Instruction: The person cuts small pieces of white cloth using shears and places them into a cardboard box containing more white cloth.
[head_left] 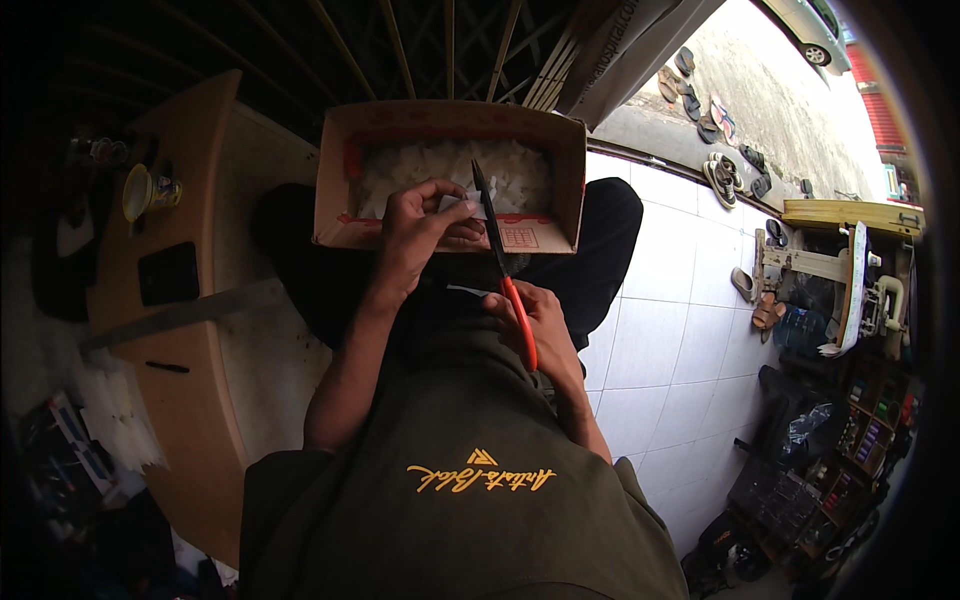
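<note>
My left hand (418, 225) is closed, thumb and fingers pinching a small white piece (470, 207) that looks like paper or thin sheet. It hangs over the near side of an open cardboard box (400, 233). Inside the box lie many white scraps (410, 165). Closed around a pair of scissors (518, 318) with orange handles and dark blades is my right hand (540, 325). The blades point away from me, up beside the white piece; whether they touch it I cannot tell. A thin pale strip (466, 290) shows by my right fingertips.
The box sits between my dark-trousered legs. To the left stands a wooden table (190, 400) with a yellow cup (138, 192), a dark flat device (168, 273) and a pen (167, 367). White floor tiles (640, 340), sandals (722, 178) and a cluttered shelf (865, 440) are on the right.
</note>
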